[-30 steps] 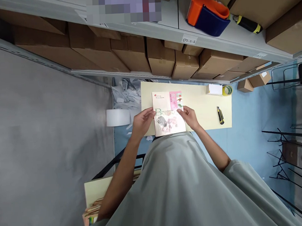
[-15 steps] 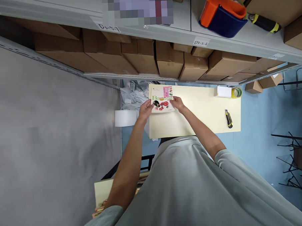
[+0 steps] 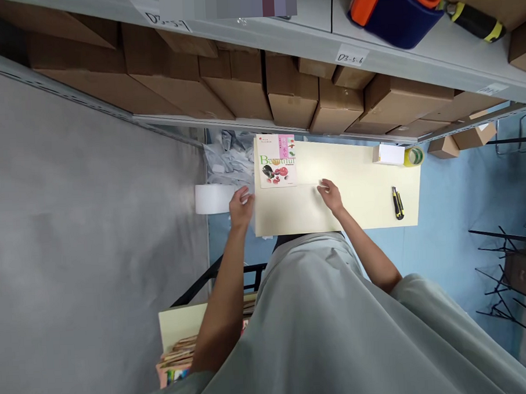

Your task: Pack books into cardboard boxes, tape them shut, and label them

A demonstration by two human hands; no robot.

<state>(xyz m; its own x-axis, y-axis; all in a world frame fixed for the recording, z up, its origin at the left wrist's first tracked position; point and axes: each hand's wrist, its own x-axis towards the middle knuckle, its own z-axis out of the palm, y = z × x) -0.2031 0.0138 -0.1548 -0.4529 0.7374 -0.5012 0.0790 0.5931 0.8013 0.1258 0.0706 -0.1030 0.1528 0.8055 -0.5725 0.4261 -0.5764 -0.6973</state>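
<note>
A book (image 3: 277, 172) with a white cover, green "Beautiful" lettering, a pink panel and red fruit pictures lies flat at the far left of the cream tabletop (image 3: 354, 193). Off the table's left edge is my left hand (image 3: 241, 207), empty, its fingers parted and slightly curled, close to a white roll (image 3: 213, 198). My right hand (image 3: 330, 195) hovers over the table to the right of the book, also empty with fingers apart. Neither hand touches the book.
A black-and-yellow utility knife (image 3: 397, 203), a white box (image 3: 388, 154) and a tape roll (image 3: 413, 156) sit on the table's right part. Beyond it, a shelf holds several cardboard boxes (image 3: 292, 97). Plastic bags (image 3: 230, 158) lie left; stacked books (image 3: 179, 354) stand behind my left arm.
Both hands have let go of the book, which now rests on the table. The left hand moved left and nearer me; the right moved right and nearer me. The view shifted slightly.
</note>
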